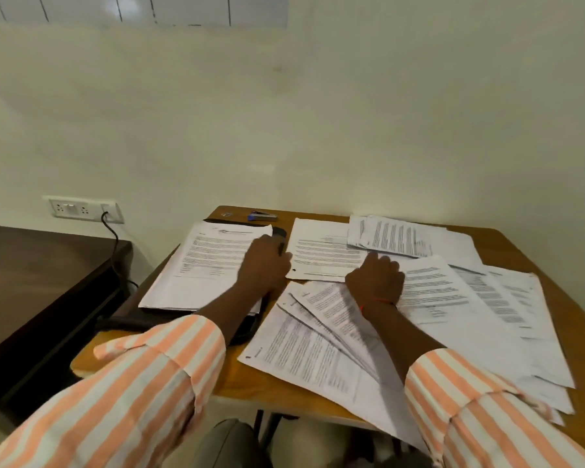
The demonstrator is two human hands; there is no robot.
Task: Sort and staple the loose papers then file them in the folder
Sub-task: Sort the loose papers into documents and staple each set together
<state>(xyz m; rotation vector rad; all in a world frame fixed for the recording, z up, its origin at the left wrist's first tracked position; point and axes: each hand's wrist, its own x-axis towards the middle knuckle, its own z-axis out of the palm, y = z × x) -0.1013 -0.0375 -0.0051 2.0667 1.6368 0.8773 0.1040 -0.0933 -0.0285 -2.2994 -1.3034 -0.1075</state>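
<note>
Two hands are at work over the bench [507, 244], and sorting is the step in hand; stapling and filing appear not yet begun.

1. The left hand [264, 266] rests palm down on the right edge of a squared stack [203, 265]. That stack lies on a black folder [247, 329], which shows only at its near and far corners. Whether the fingers are straight or curled on something dark at the edge cannot be told.
2. The right hand [375, 280] sits knuckles up with fingers curled, on the loose papers [436, 298]. Whether it pinches a sheet is hidden.
3. The loose papers cover the right half of the bench in overlapping, skewed layers. A fanned set [318, 339] overhangs the near edge.
4. The stapler [262, 216] lies at the far edge of the bench, beyond the stack and apart from both hands.

Judgement: the next move calls for separating one set from the spread and squaring its edges. It can then be carried to the stapler. The overhanging sheets risk sliding off if dragged.
</note>
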